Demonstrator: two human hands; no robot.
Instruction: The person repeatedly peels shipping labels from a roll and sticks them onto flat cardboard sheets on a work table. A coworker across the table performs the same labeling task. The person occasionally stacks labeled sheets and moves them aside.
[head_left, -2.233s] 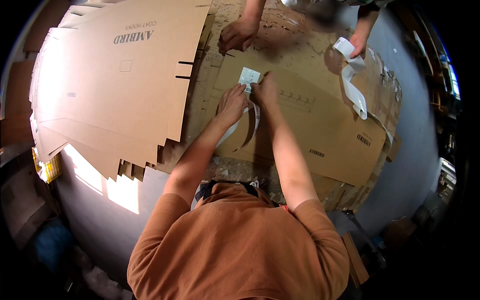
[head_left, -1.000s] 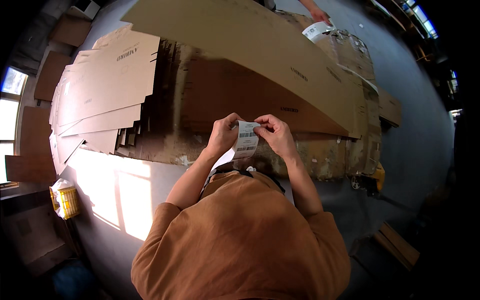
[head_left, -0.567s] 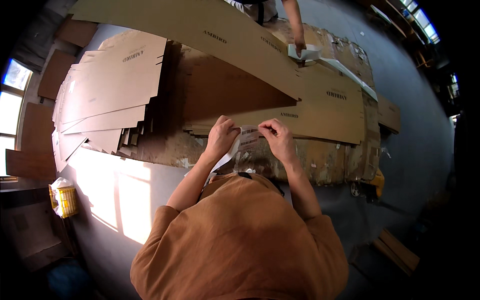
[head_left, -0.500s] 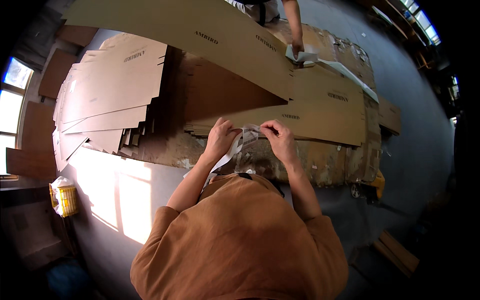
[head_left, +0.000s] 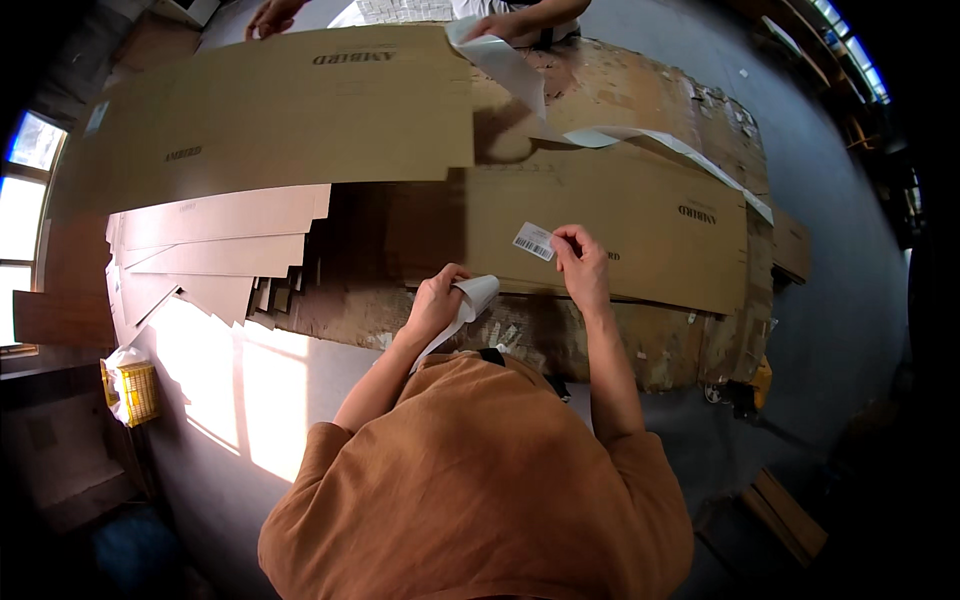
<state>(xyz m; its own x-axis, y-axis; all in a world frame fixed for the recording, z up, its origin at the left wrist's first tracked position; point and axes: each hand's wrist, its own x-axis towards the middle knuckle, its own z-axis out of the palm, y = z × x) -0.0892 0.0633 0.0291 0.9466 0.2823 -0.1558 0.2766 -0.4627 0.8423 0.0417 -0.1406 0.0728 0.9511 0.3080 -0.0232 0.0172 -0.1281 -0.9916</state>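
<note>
My right hand (head_left: pixel 583 262) pinches a small white barcode label (head_left: pixel 534 241) by its right edge, above a flat brown cardboard sheet (head_left: pixel 640 220). In my left hand (head_left: pixel 438 303) is a strip of white label backing (head_left: pixel 478 294), its end curling over the fingers and its tail hanging toward my body. The two hands are apart, with the label free of the strip. Across the table, a person's hand (head_left: pixel 487 27) holds another long white strip (head_left: pixel 510 75). That person's other hand (head_left: pixel 272 18) is at the far edge of a large raised cardboard sheet (head_left: pixel 280 110).
A stack of cardboard sheets (head_left: pixel 215 245) lies at the left of the worn cardboard-covered table (head_left: pixel 640 350). The other white strip trails across the sheets to the right. A yellow basket (head_left: pixel 140 390) stands on the floor at left, and a yellow wheeled object (head_left: pixel 762 382) at right.
The label has come off the strip and moved up and right with my right hand. My left hand moved slightly down. Across the table, the person's large sheet shifted left, onto the left stack.
</note>
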